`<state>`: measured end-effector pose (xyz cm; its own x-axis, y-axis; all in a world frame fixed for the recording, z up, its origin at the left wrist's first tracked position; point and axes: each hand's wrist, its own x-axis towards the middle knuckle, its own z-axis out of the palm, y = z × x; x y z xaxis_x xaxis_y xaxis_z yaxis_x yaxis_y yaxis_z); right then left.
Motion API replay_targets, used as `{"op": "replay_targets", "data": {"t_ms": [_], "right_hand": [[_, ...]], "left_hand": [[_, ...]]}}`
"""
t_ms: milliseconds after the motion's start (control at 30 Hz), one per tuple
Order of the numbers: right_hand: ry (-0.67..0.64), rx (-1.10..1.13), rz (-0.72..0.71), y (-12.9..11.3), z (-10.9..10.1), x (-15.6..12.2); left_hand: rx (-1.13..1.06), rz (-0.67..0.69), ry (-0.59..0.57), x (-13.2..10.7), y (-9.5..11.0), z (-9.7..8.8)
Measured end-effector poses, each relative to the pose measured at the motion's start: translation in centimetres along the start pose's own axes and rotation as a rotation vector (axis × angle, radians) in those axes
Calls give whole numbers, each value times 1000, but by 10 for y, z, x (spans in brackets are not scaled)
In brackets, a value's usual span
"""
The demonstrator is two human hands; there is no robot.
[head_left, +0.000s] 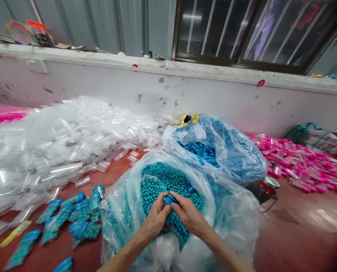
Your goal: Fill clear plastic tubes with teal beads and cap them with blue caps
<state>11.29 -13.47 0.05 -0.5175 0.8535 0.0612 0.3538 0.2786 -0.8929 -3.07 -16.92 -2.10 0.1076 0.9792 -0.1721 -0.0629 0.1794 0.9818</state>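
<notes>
Both of my hands meet above an open clear plastic bag point(123, 211) of teal beads point(159, 177). Between the fingertips of my left hand point(156, 216) and my right hand point(190, 214) is a blue cap point(171, 199), pinched from both sides. Whether a clear container hangs below the cap is hidden by my fingers. Another blue piece point(189, 187) lies on the beads just beyond my right hand. To the left, several clear containers filled with teal beads and topped with blue caps point(82, 209) lie on the red surface.
A large heap of clear empty containers point(72, 132) spreads at the left. Behind the beads sits a bag of blue caps point(230, 151) with a yellow cord point(187, 119). Pink-capped containers point(301, 164) are piled at right, near a metal-lidded jar point(270, 183). A yellow tool point(14, 233) lies front left.
</notes>
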Motion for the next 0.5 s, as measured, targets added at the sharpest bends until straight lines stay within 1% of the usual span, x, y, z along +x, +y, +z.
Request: {"op": "replay_targets", "data": {"t_ms": [100, 167, 233, 333, 433, 500], "right_hand": [[-91, -134, 9, -8, 9, -9], [-91, -211, 6, -9, 17, -12], [-29, -297, -26, -7, 26, -13], [108, -418, -85, -1, 39, -12], [163, -472, -113, 6, 48, -12], [190, -459, -113, 8, 53, -12]], "left_hand": [[-72, 86, 57, 1, -4, 3], [-119, 131, 92, 1, -4, 5], [-128, 137, 119, 0, -3, 7], [-85, 101, 163, -2, 4, 9], [-54, 54, 199, -4, 10, 12], [-11, 64, 204, -3, 10, 13]]}}
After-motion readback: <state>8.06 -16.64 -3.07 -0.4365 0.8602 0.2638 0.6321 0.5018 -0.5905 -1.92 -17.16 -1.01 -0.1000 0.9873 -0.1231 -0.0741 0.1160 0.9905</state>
